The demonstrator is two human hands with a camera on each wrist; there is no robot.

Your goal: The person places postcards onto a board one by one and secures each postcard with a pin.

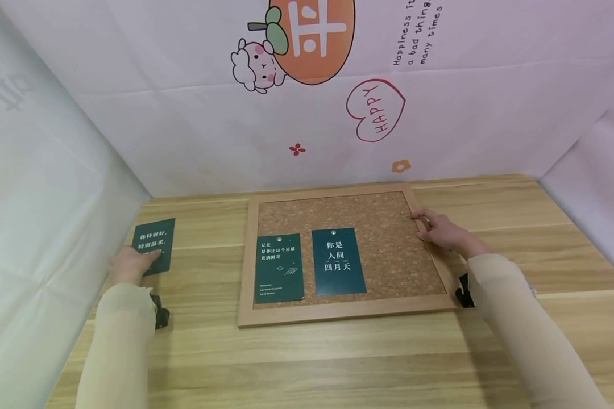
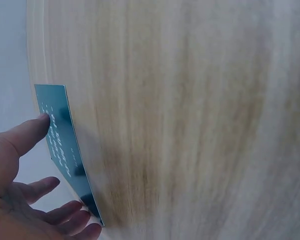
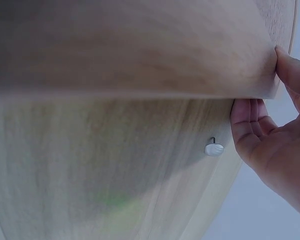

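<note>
Near the table's left edge, my left hand holds a dark green card with white lettering. In the left wrist view, the thumb lies on the card's printed face and the other fingers are at its far edge. Their contact behind the card is partly hidden. My right hand grips the right side of a wood-framed corkboard, thumb on top of the frame and fingers against its outer side. Two more green cards, one on the left and one in the middle, hang on the cork, each with a small pin at its top.
A white-headed pushpin rests on the wooden table beside the frame, near my right fingers. White printed cloth walls stand behind and on both sides of the table.
</note>
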